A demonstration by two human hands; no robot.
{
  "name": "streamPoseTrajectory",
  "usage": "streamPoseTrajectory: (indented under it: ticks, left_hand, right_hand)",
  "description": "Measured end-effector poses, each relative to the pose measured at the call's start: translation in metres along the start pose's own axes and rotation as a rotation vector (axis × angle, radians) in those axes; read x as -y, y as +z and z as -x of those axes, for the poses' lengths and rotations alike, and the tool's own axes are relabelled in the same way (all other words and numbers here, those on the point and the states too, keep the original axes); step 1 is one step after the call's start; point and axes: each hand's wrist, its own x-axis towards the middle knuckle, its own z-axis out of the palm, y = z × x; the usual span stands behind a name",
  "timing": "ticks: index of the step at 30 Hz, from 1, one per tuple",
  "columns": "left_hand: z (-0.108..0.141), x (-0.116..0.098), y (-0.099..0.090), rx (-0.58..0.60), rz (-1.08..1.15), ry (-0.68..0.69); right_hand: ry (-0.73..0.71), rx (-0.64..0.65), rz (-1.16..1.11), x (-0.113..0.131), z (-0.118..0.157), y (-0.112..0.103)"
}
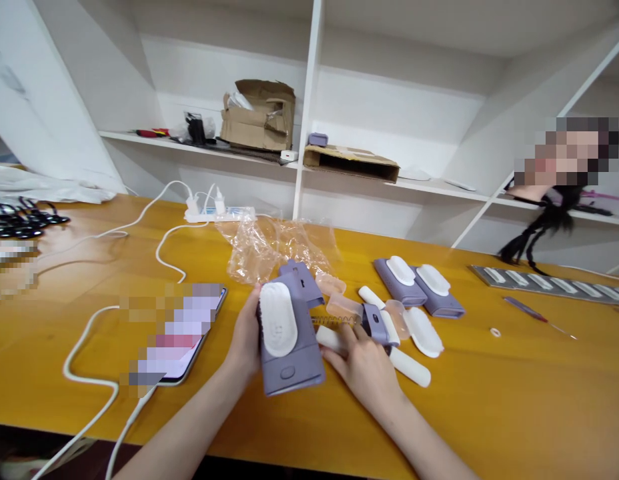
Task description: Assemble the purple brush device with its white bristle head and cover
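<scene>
My left hand is closed around a purple plastic casing with a white oval pad on its face, tilted above the table. My right hand reaches among the loose parts, thumb and fingers closed about a white rounded stick. A metal spring lies just beyond its fingertips. Close by are a small purple part, a clear plastic cover, another white stick and a loose white oval pad. Another purple piece shows behind the held casing.
Two purple casings with white pads lie farther back. A screwdriver, a small ring and a grey strip are on the right. Left are a phone and white cables. Crumpled clear plastic and a power strip lie behind.
</scene>
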Motion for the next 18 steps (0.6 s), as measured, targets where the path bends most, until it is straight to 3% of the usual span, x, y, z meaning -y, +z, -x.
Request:
streamPoseTrajectory:
  ticks: [3,6,7,12,14,17,18]
  left_hand:
    - [-0.005,-0.004,-0.001,-0.037,0.110,0.111]
    - [-0.007,-0.005,-0.002,-0.053,0.156,0.206]
    - [-0.007,-0.005,-0.002,-0.045,0.160,0.212]
    - [0.000,0.003,0.000,0.019,0.185,0.245]
    - [0.001,0.003,-0.001,0.060,0.155,0.229]
    - [0.001,-0.003,-0.007,0.102,0.005,0.169]
    - [0.001,-0.006,-0.009,0.117,-0.076,0.153]
  right_hand:
    - [-0.068,-0.203,-0.063,-0.008,0.004,0.003]
    - [-0.200,-0.390,-0.345,-0.007,0.010,-0.001]
    - [-0.191,-0.363,-0.473,-0.004,0.011,-0.003]
    - [-0.002,0.088,-1.155,0.023,0.006,-0.004]
    - [0.083,0.040,-1.391,0.026,0.001,-0.004]
    - [0.107,-0.086,-1.462,0.017,-0.002,-0.013]
    - [0.098,-0.070,-1.456,0.013,-0.001,-0.018]
